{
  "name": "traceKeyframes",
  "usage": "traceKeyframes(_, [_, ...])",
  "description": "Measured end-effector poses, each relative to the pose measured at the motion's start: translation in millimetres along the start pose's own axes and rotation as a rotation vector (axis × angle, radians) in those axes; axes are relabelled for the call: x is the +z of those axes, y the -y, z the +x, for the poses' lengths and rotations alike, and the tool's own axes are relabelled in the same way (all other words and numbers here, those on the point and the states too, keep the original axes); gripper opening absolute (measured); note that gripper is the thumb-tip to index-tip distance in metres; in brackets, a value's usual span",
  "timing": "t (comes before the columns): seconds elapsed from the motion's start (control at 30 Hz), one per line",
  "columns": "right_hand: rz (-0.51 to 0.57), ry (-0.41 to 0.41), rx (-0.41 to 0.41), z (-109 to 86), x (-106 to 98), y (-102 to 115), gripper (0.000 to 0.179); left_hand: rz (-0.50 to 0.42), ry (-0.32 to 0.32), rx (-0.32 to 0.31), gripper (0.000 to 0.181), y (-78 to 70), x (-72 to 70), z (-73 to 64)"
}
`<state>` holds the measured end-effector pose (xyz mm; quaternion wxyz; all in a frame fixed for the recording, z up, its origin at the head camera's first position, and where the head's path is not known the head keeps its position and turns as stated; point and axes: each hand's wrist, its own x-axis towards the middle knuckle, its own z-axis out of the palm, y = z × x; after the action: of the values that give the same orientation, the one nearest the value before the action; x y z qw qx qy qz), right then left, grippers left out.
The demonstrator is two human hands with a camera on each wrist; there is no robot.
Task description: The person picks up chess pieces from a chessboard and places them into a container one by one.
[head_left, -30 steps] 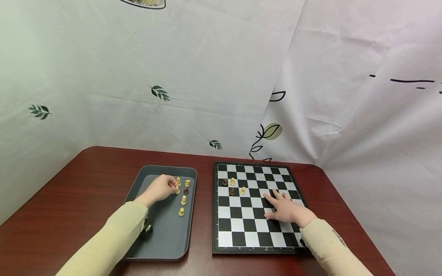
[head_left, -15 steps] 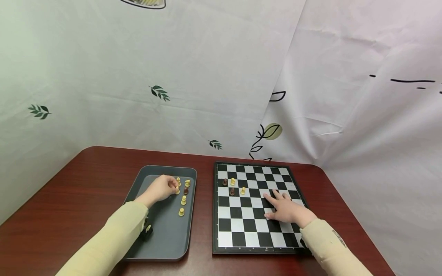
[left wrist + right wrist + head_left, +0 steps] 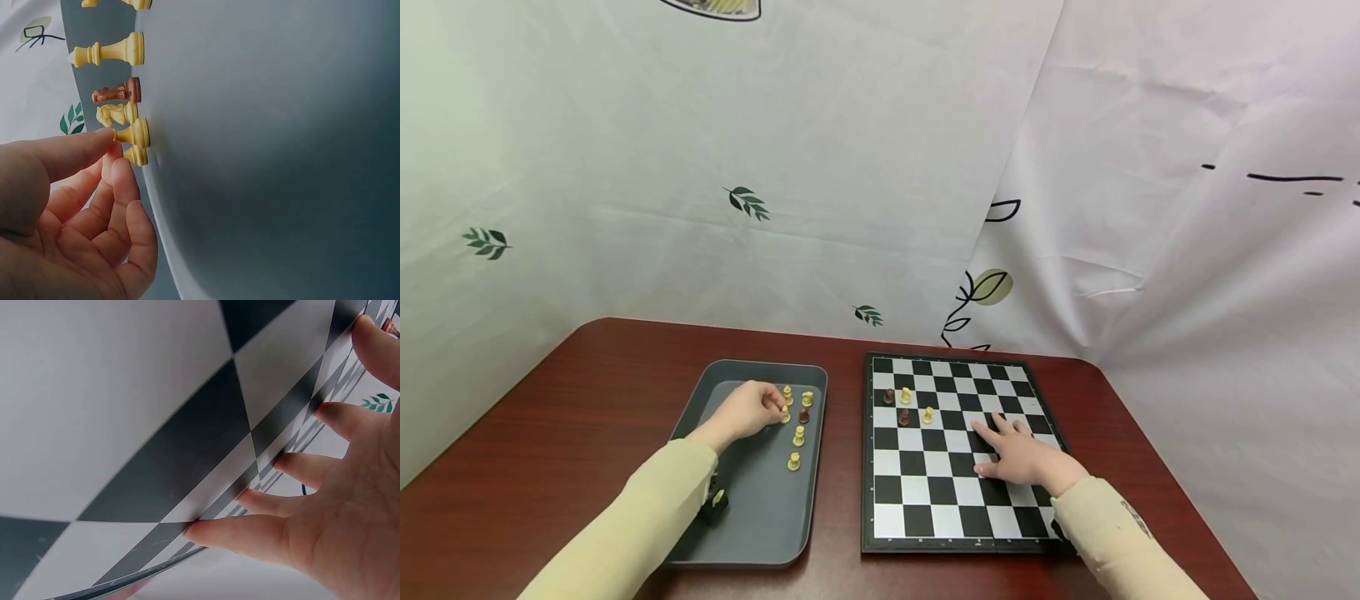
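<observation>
In the head view my left hand (image 3: 748, 410) is over the right half of a grey tray (image 3: 760, 517). Its thumb and forefinger pinch the top of a pale yellow pawn (image 3: 134, 132), whose base stands on the tray floor; the fingertips partly hide its head. Close by stand a yellow knight (image 3: 115, 114), a brown chess piece (image 3: 119, 92), a taller yellow piece (image 3: 109, 52) and another small yellow piece (image 3: 135, 155). My right hand (image 3: 1022, 454) rests with spread fingers on the chessboard (image 3: 917, 517), its fingertips touching the squares.
Toward the board's far left stand two brown pieces, one brown piece (image 3: 889, 397) being outermost, beside a yellow knight (image 3: 906, 396) and a yellow piece (image 3: 928, 415). Another yellow piece (image 3: 793, 462) stands nearer in the tray. A strip of red-brown table (image 3: 842, 467) separates tray and board.
</observation>
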<state>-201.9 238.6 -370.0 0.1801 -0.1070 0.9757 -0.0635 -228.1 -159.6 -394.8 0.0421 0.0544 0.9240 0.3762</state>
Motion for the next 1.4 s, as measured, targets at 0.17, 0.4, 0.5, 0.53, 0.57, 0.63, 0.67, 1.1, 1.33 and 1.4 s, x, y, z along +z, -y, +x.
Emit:
traceKeyframes(0.17, [0.002, 0.0, -0.003, -1.5, 0, 1, 0.071, 0.001, 0.003, -0.003, 0.003, 3.3, -2.5, -2.9])
traceKeyframes(0.4, [0.007, -0.002, -0.01, -2.6, 0, 0, 0.071, -0.013, 0.009, 0.016, 0.005, 3.7, -8.3, -6.8])
traceKeyframes(0.5, [0.006, -0.003, -0.01, -3.1, 0, 1, 0.071, -0.014, 0.005, 0.025, 0.005, 5.0, -9.3, -7.9])
traceKeyframes(0.53, [0.005, -0.005, -0.011, -3.3, -1, 1, 0.071, -0.014, 0.002, 0.028, 0.005, 5.5, -9.5, -8.2])
traceKeyframes(0.57, [0.004, -0.006, -0.012, -3.4, -1, 2, 0.071, -0.014, 0.0, 0.029, 0.005, 6.0, -9.5, -8.6])
traceKeyframes(0.63, [0.004, -0.008, -0.013, -4.1, -1, 2, 0.071, -0.014, -0.003, 0.032, 0.005, 6.0, -10.7, -9.4])
traceKeyframes(0.67, [0.005, -0.009, -0.015, -4.4, -2, 2, 0.071, -0.013, -0.002, 0.033, 0.005, 5.9, -11.2, -9.8])
traceKeyframes(1.1, [0.001, -0.002, 0.006, -1.3, 2, -1, 0.073, -0.028, -0.029, 0.057, 0.007, -4.4, -16.4, -10.8])
traceKeyframes(1.33, [-0.007, -0.005, 0.002, -1.4, 1, -1, 0.072, -0.038, -0.019, 0.078, 0.007, -13.1, -14.4, -9.6])
traceKeyframes(1.4, [-0.008, -0.006, 0.0, -1.4, 1, -1, 0.072, -0.043, -0.018, 0.076, 0.007, -16.8, -13.1, -9.5])
